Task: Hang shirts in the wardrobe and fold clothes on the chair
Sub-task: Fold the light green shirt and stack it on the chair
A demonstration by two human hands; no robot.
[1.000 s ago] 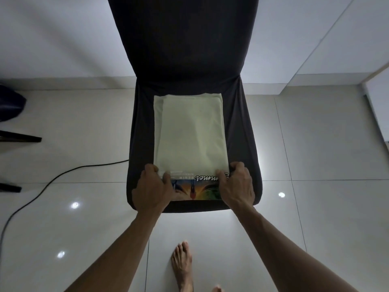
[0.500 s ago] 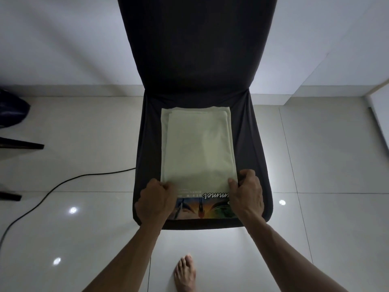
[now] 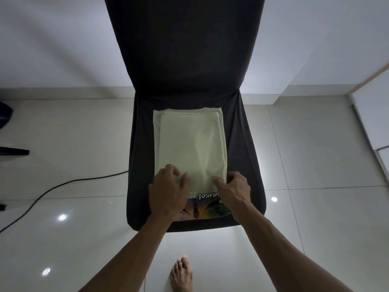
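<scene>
One folded shirt [image 3: 190,146] on one chair [image 3: 185,60], two hands at its near end

Left hand [image 3: 168,192] and right hand [image 3: 233,191] each pinch the pale fold's near edge, fingers curled. One printed panel shows beneath. One cable [image 3: 52,190] and one bare foot [image 3: 181,275] on the floor

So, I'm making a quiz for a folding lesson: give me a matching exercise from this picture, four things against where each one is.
Things:
1. folded pale green shirt
2. black cable
3. left hand
4. bare foot

Places:
A. on the floor tiles left of the chair
B. on the floor below the seat's front edge
C. on the chair seat
D. on the shirt's near left corner

Pairs: 1-C, 2-A, 3-D, 4-B
</scene>
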